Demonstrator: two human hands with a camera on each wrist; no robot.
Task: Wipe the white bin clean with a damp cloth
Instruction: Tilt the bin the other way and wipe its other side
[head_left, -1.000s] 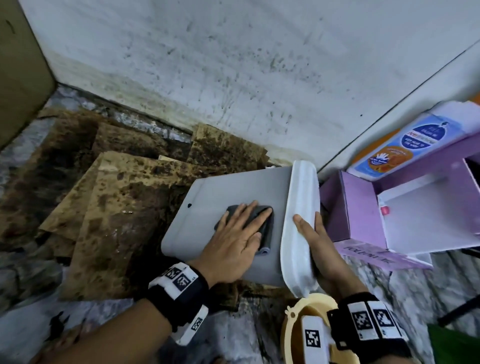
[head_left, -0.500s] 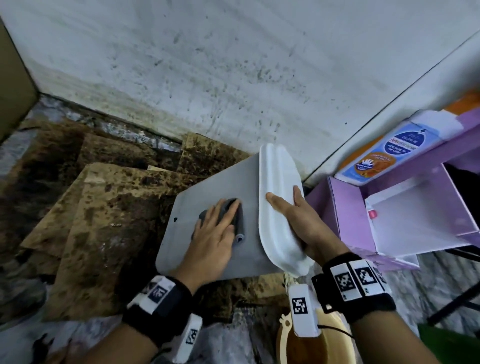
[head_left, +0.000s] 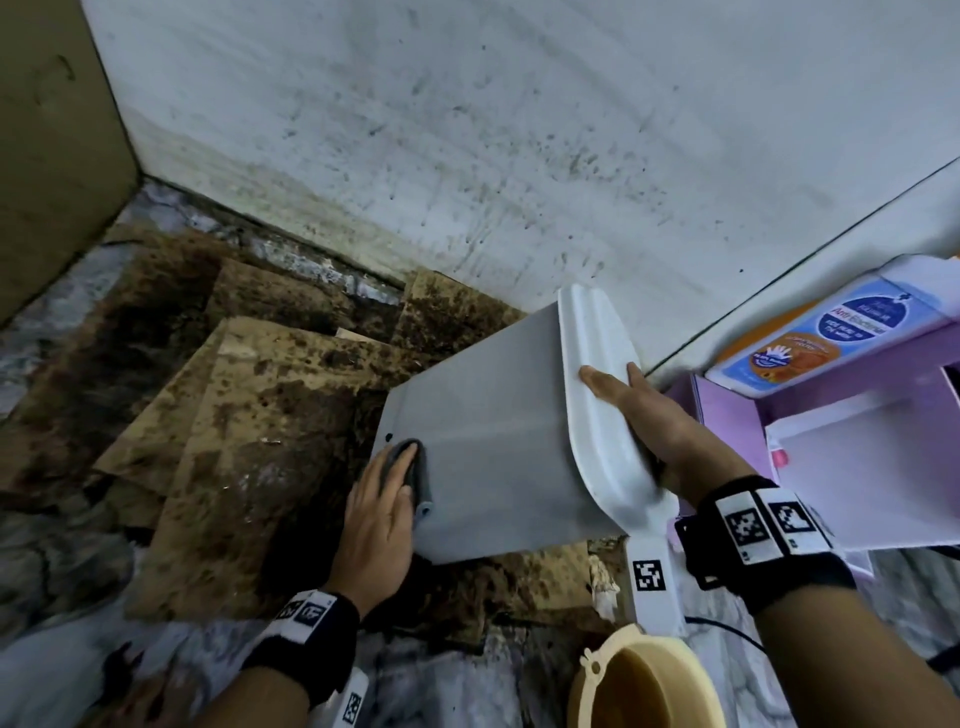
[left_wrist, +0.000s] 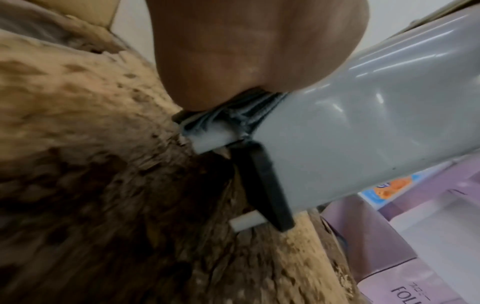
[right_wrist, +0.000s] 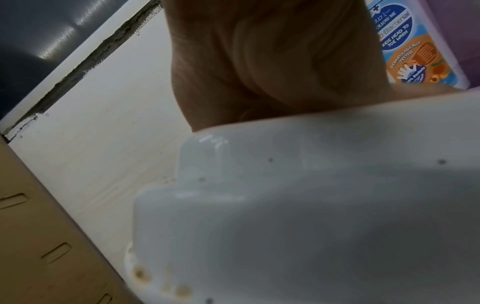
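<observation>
The white bin (head_left: 493, 431) lies tipped on its side, its grey wall up and its white lid (head_left: 597, 395) to the right. My left hand (head_left: 382, 499) presses a dark grey cloth (head_left: 415, 467) with straight fingers against the bin's bottom left corner. In the left wrist view the cloth (left_wrist: 233, 115) is bunched under the palm by the bin's black foot (left_wrist: 265, 185). My right hand (head_left: 639, 421) rests flat on the lid, fingers straight; the right wrist view shows the lid (right_wrist: 311, 205) beneath the palm.
Stained brown cardboard sheets (head_left: 218, 441) cover the floor under the bin. A purple box (head_left: 831, 452) and a soap pack (head_left: 841, 332) stand at the right. A beige bucket (head_left: 644, 680) sits near my right wrist. The speckled wall (head_left: 519, 130) is close behind.
My left hand has slid the cloth from the middle of the bin's wall down to its bottom left corner. The bin has tilted more, lid end raised, with my right hand staying on it.
</observation>
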